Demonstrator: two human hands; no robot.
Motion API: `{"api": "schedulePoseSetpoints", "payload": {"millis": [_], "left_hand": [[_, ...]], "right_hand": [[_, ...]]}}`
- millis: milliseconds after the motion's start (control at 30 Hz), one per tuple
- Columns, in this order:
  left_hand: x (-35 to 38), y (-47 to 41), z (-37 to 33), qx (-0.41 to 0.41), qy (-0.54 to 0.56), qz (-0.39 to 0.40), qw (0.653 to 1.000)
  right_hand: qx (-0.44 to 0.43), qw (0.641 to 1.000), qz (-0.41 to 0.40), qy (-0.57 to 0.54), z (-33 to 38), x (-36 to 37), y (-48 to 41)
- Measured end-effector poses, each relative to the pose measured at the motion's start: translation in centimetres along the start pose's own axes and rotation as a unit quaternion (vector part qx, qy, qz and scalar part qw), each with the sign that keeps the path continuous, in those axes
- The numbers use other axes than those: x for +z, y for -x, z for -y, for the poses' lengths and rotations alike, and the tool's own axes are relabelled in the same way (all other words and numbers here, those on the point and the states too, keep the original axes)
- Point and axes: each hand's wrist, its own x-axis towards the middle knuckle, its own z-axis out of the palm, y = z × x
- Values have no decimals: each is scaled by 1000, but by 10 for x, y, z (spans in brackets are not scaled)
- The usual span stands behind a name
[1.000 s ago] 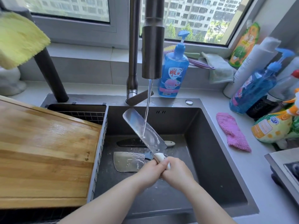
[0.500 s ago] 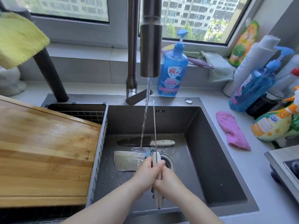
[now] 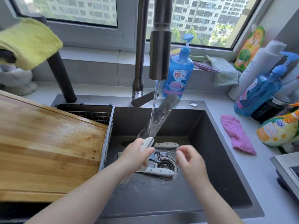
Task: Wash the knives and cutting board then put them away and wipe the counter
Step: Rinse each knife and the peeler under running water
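Observation:
My left hand (image 3: 135, 156) grips the white handle of a broad-bladed knife (image 3: 159, 118), whose blade points up and to the right under the running stream from the tap (image 3: 160, 50). My right hand (image 3: 189, 160) hovers beside it over the sink (image 3: 215, 143), fingers apart and holding nothing. Two more knives lie on the sink floor: one white-handled knife (image 3: 166, 145) at the back and another (image 3: 160, 172) next to the drain, its blade hidden under my left hand. The wooden cutting board (image 3: 47, 146) rests over the left side of the sink.
A pink cloth (image 3: 237, 134) lies on the counter right of the sink. Blue soap bottles (image 3: 178, 75) and several other bottles stand along the back and right. A yellow cloth (image 3: 27, 42) hangs at upper left, and a stove edge (image 3: 286, 168) juts in at lower right.
The knife's blade swung from edge-on upright to leaning right under the water. My right hand let go of the handle and moved off to the right.

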Motion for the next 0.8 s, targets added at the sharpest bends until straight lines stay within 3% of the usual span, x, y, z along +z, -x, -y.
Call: {"api": "schedulePoseSetpoints", "payload": {"millis": [67,100,167,233,300,367,500,700,800], "left_hand": [[-8,2,0,6,-90,-24,996],[-12,4,0,9,-134,-32,990],[-17,7,2,15,-218,-39,975],[-21,10,4,23,-284,-43,958],[-24,12,9,30,-336,-42,940],[-27,14,15,31,-372,-42,927],[-26,15,23,30,-411,-37,910],[-22,9,27,54,-439,-40,896],[-25,9,31,59,-443,-46,893]], "right_hand": [[-133,985,-104,32,13,2,-7],[-207,968,-119,74,17,6,-10],[-345,916,-77,188,19,22,-14],[-409,868,13,281,17,37,-16],[-381,840,104,372,15,45,-19],[-344,834,129,413,14,44,-28],[-181,877,158,417,7,32,-48],[-262,865,262,340,15,56,-23],[-211,889,195,356,-1,40,-42]]}}
